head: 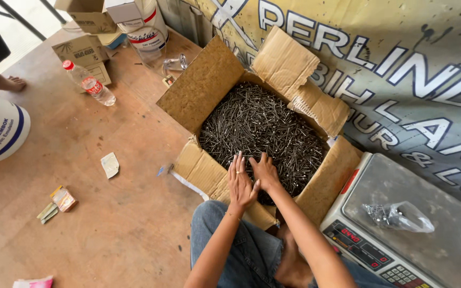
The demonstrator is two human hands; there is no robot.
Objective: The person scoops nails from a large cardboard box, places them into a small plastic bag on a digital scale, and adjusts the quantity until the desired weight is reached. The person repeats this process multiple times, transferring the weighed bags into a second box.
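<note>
Two hands in one open cardboard box. Nails: too many to count, dark heap filling box. Left hand flat, palm down, fingers spread on nails at near edge; right hand just beside, touching it, fingers curled into heap; whether it grips any, cannot tell. One digital scale right of hands, one clear bag on pan. One plastic bottle far left, beyond. Box flaps stand open around hands.
</note>
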